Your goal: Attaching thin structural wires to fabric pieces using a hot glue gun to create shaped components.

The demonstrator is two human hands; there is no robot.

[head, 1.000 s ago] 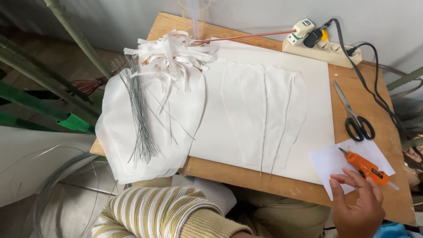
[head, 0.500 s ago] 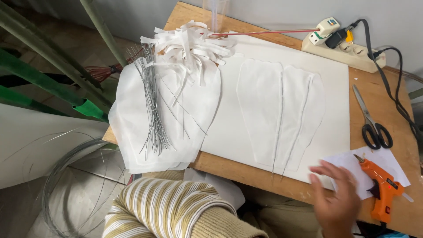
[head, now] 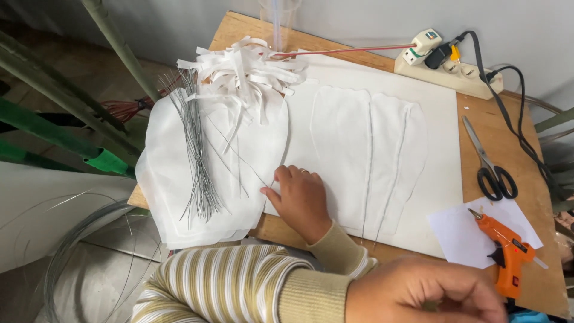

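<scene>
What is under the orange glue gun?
The glue gun lies on a white paper sheet, and that sheet lies on the wooden table. Its lower end is hidden by the blurred right hand, so what lies under that part cannot be seen.

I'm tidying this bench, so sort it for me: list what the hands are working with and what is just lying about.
In use:
left hand, fingertips on a thin wire
stack of white fabric pieces beneath that wire
right hand, low in view, blurred, apparently holding nothing

Lying about:
bundle of cut wires
white strips
scissors
orange glue gun on paper
power strip
</scene>
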